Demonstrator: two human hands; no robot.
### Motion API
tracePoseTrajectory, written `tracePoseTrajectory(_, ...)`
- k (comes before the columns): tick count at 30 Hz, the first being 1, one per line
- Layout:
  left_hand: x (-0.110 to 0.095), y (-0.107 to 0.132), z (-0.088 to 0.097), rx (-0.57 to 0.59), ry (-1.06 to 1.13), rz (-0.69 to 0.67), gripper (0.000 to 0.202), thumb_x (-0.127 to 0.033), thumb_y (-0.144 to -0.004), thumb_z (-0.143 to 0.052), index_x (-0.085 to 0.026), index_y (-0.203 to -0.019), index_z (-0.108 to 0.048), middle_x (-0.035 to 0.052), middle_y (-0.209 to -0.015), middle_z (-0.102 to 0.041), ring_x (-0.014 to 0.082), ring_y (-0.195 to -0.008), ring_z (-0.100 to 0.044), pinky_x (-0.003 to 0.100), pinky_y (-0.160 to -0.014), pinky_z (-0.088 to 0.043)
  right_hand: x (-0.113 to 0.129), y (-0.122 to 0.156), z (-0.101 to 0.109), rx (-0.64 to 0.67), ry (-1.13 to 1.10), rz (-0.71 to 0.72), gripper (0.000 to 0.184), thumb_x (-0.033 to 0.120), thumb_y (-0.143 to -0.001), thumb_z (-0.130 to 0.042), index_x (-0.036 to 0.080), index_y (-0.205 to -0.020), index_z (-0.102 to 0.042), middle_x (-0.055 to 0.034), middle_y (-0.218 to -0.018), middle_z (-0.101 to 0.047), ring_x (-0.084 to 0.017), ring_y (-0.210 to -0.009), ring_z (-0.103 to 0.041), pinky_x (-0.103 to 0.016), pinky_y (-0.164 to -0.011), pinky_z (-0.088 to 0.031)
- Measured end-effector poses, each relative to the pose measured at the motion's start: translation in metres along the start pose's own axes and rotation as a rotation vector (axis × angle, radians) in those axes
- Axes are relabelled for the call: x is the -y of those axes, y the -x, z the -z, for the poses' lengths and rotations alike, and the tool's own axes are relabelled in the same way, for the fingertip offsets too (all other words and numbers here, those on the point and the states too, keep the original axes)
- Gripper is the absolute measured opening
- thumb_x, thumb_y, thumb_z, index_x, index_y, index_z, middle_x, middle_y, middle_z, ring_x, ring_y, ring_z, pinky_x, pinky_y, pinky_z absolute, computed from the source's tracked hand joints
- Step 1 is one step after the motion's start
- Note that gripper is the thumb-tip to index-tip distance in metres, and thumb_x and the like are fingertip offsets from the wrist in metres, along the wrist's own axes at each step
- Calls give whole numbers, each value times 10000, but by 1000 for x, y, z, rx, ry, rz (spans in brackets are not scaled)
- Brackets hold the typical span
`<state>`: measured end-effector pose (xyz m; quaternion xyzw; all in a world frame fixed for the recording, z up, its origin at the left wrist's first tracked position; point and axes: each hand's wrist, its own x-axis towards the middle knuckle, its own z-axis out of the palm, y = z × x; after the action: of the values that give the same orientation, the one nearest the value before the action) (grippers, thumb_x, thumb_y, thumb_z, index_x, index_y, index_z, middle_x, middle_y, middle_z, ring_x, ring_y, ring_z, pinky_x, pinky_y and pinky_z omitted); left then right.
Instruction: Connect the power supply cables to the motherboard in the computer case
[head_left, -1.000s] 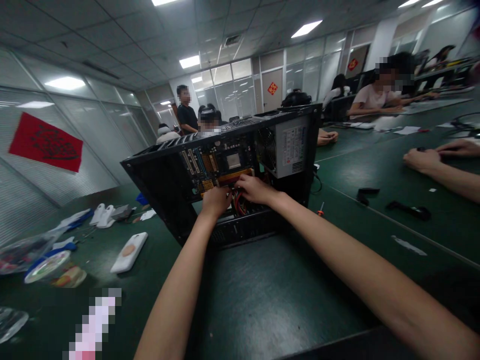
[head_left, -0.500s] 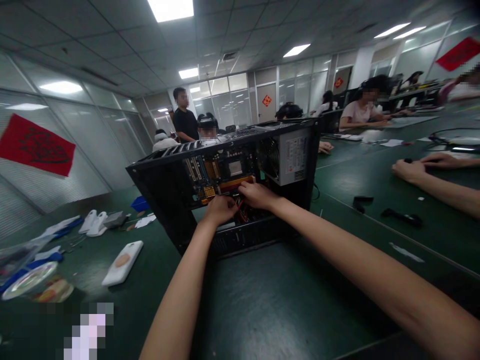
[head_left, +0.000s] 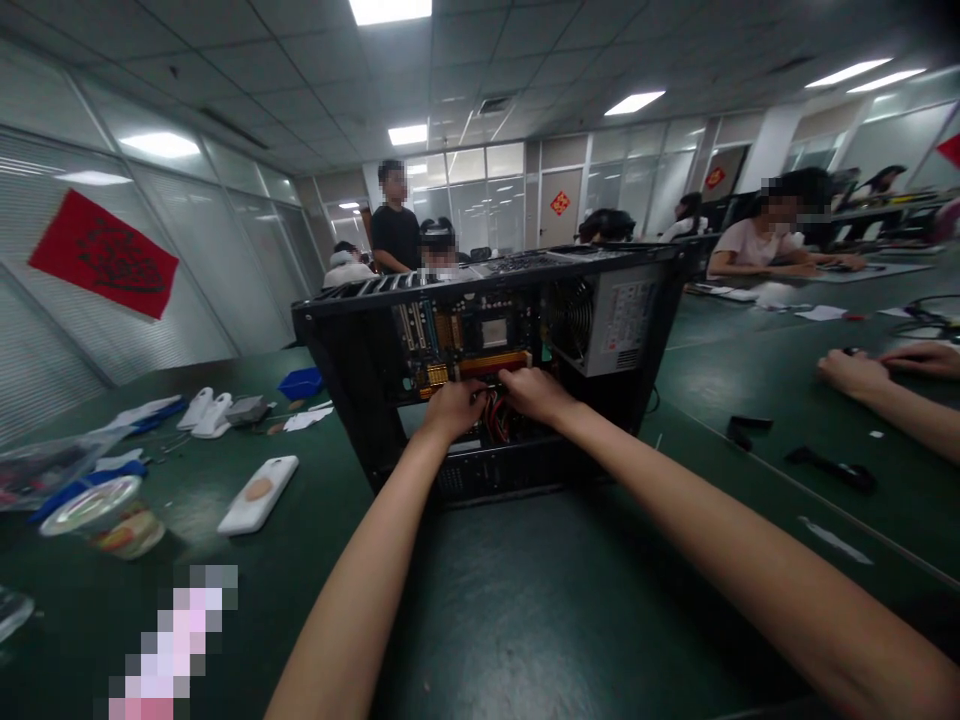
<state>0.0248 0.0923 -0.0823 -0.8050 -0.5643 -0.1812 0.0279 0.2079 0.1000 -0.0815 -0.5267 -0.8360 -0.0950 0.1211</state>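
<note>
1. Computer case [head_left: 525, 470] is standing right in front of me on the green table [head_left: 480, 600], with the side facing me uncovered, so you can see straight into it.
2. My left hand [head_left: 456, 408] is inside it, fairly low, fingers bent in next to a bunch of cables [head_left: 497, 418]. Red and dark ones, from what I can make out.
3. My right hand [head_left: 536, 395] is in there too, coming at the same bunch from the other side, fingers curled just below the long orange-and-red strip [head_left: 496, 365] on the board [head_left: 521, 322].
4. So the hands are near each other, with the cables between them. Honestly can't tell if either one is pinching anything, my fingertips are too small and dark to see.
5. Above the strip there's a square grey chip [head_left: 494, 333], and some pale slots [head_left: 415, 325] off to the left.
6. Upper right inside the case: the power box [head_left: 622, 320] with a label, plus a fan [head_left: 571, 318] beside it.
7. Table stuff on the left: white phone [head_left: 259, 497] with a round tan patch, plastic cup [head_left: 131, 530], blue tray [head_left: 300, 383] further back.
8. On the right: a black plastic piece [head_left: 832, 468], and a co-worker's hand [head_left: 853, 378] beyond it.
</note>
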Motion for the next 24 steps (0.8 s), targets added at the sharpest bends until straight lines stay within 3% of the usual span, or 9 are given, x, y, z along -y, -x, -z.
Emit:
tracePoseTrajectory(5,-3,-2,0,0,-71,10,337,-449,-964,-500,-364,-1192,-733,22,-1091,-767,240,-1031,-701,325,-880,-533,-4,3,-6,-17,-43,-9,232,171,-954,-499,127,-1153,-609,-172,-1056,-732,-280,-994,-709,-295,-774,-484)
tracePoseTrajectory(10,-4,0,2,-8,-45,7,351,-451,-959,-516,-348,-1223,-723,13,-1073,-771,234,-1007,-708,315,-862,-538,-13,5,-12,-36,-164,8,312,132,-936,-526,128,-1223,-648,-123,-1167,-730,-215,-1100,-684,-247,-894,-474)
tracePoseTrajectory(16,-3,-2,1,-1,-79,17,342,-465,-961,-520,-368,-1220,-721,14,-1104,-766,236,-1021,-702,312,-854,-530,-16,3,-12,-58,-202,-81,284,170,-942,-535,156,-1150,-728,-114,-1128,-754,-228,-1053,-704,-264,-891,-492)
tracePoseTrajectory(24,-12,-7,2,-28,-149,69,338,-478,-959,-513,-336,-1152,-750,64,-1045,-768,282,-1004,-700,357,-824,-525,-17,0,-14,-83,-214,-94,283,173,-942,-523,158,-1102,-756,-121,-1088,-765,-234,-1015,-714,-267,-870,-494)
